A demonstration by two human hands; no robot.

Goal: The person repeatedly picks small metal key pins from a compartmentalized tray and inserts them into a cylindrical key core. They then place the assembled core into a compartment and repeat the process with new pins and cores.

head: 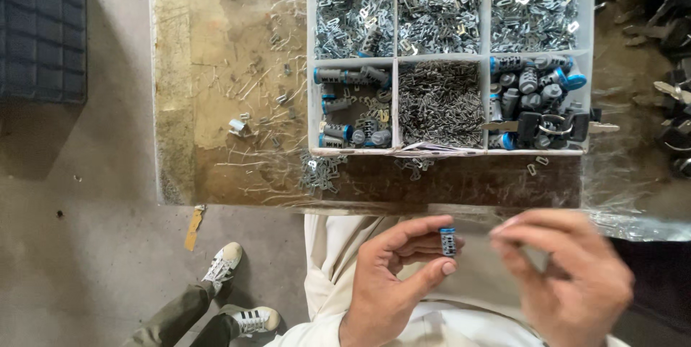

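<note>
My left hand (392, 278) holds a small grey metal cylinder with a blue end (448, 242) upright between thumb and fingers, close to my body below the table edge. My right hand (568, 271) hovers just right of the cylinder, blurred, fingers curled and apart, not touching it; whether it pinches a tiny part I cannot tell. A white six-compartment tray (396, 57) lies on the table ahead: small metal plates fill the top three compartments, thin springs or pins (440, 102) the lower middle, and grey-and-blue cylinders (353, 106) the lower left and right (536, 98).
The worn brown tabletop (230, 102) is strewn with metal clips and wire bits. Keys (601, 127) stick out by the tray's right side. Another person's legs and white shoes (234, 289) stand at lower left. A dark cushioned seat (39, 26) sits upper left.
</note>
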